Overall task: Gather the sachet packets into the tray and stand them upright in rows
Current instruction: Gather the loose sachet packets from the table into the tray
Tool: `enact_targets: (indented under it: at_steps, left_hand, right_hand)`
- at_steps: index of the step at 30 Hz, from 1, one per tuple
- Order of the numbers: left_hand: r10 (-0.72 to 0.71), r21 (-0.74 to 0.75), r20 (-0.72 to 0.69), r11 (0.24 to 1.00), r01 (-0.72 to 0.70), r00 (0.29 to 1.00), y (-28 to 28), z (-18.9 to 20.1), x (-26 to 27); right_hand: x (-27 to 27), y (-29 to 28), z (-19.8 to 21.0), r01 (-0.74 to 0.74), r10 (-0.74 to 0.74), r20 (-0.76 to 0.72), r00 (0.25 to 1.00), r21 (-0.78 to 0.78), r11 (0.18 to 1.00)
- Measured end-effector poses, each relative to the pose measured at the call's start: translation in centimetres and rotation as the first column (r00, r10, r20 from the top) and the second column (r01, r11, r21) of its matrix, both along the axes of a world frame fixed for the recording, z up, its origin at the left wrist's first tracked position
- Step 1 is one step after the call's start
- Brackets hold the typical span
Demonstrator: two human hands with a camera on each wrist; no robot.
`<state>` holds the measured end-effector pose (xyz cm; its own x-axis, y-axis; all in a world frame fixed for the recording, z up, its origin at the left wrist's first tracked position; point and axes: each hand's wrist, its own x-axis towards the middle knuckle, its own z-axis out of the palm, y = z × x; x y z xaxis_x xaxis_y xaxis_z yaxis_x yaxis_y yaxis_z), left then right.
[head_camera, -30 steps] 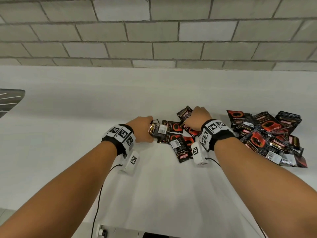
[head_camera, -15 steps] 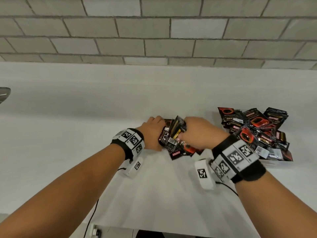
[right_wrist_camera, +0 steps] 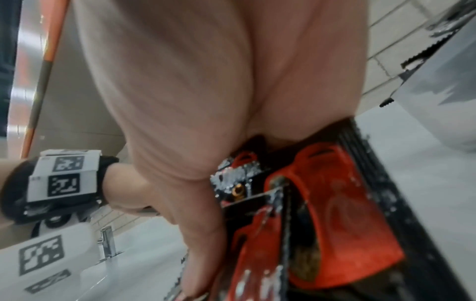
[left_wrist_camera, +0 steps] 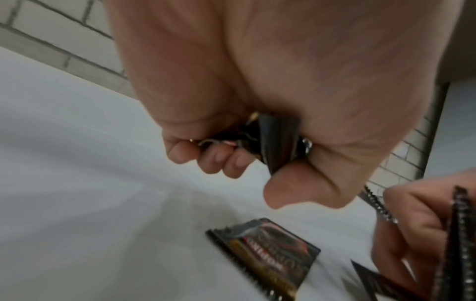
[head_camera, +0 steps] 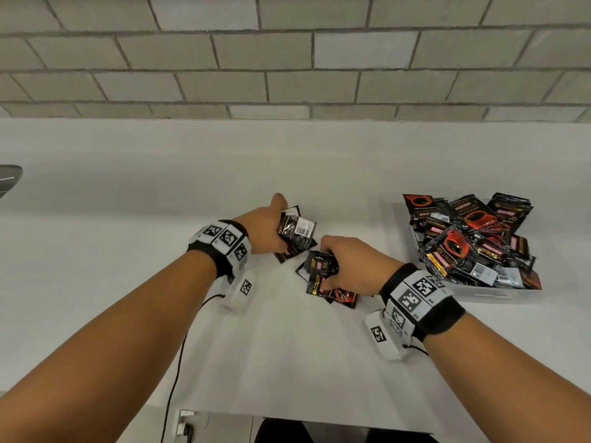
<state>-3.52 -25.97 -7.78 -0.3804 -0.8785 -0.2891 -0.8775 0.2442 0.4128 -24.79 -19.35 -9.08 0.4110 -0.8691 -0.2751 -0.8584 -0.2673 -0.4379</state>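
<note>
My left hand (head_camera: pixel 267 228) grips a small bunch of black sachets (head_camera: pixel 295 230) just above the white table; in the left wrist view its curled fingers (left_wrist_camera: pixel 213 160) close round the dark packets (left_wrist_camera: pixel 273 142). My right hand (head_camera: pixel 348 266) grips another bunch of black and red sachets (head_camera: pixel 319 270) low over the table, seen close as red-printed packets (right_wrist_camera: pixel 322 224) in the right wrist view. One loose sachet (left_wrist_camera: pixel 268 252) lies flat under my left hand. The white tray (head_camera: pixel 499 290) at the right holds a jumbled heap of sachets (head_camera: pixel 470 238).
The white table (head_camera: pixel 160 219) runs back to a grey block wall (head_camera: pixel 287 59). A dark object's edge (head_camera: pixel 8 180) shows at the far left. The table's front edge (head_camera: pixel 287 420) lies near my body. Cables hang from both wrist cameras.
My hands, pressed together on one bunch half a second ago, have drawn apart. The left moved back and left with some sachets; the right came nearer with the others.
</note>
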Motion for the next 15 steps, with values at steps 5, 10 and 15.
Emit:
enact_targets:
  at_steps: [5,10,15]
  left_hand:
    - [0.082,0.036,0.206,0.995,-0.091,0.975,-0.6,-1.2,-1.7]
    - [0.059,-0.069,0.299,0.997,-0.040,0.952,0.1,-2.9,-2.3]
    - [0.034,-0.040,0.281,0.999,-0.023,0.959,1.4,-3.6,-2.8]
  right_hand:
    - [-0.3,-0.2,0.9,0.087,-0.089,0.064,0.994,0.039,0.996]
    - [-1.8,-1.0,1.4,0.138,-0.128,-0.097,0.987,0.105,0.985]
    - [-1.2,-1.0,0.1,0.145,-0.135,-0.202,0.970,0.033,0.989]
